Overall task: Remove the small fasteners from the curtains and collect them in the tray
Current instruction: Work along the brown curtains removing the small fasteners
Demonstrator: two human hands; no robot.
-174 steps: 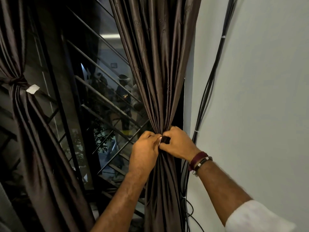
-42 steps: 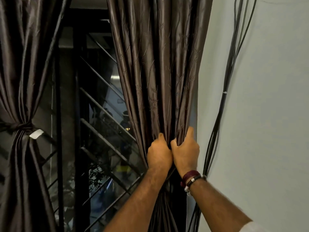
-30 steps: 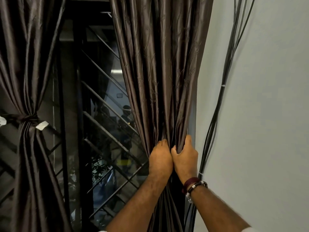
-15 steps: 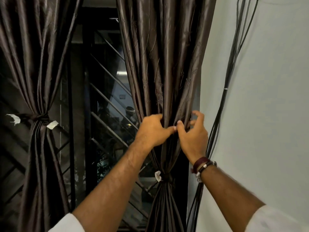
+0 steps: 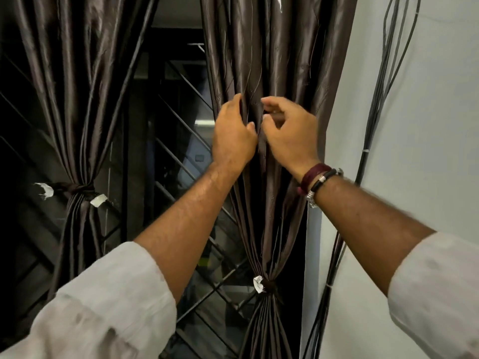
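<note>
Satin-slick brown curtain, soft and light: our left hand pinches a pleat, our right hand hovers half-open, empty. Any fastener likely hides between folds; farther left, the other curtain. No tray visible.

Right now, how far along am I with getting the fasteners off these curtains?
Done: nothing shows as collected, and no tray is in view. In hand: the left hand and right hand are working the right curtain's folds. Left: its tie is on, and so is the left curtain's tie.
</note>
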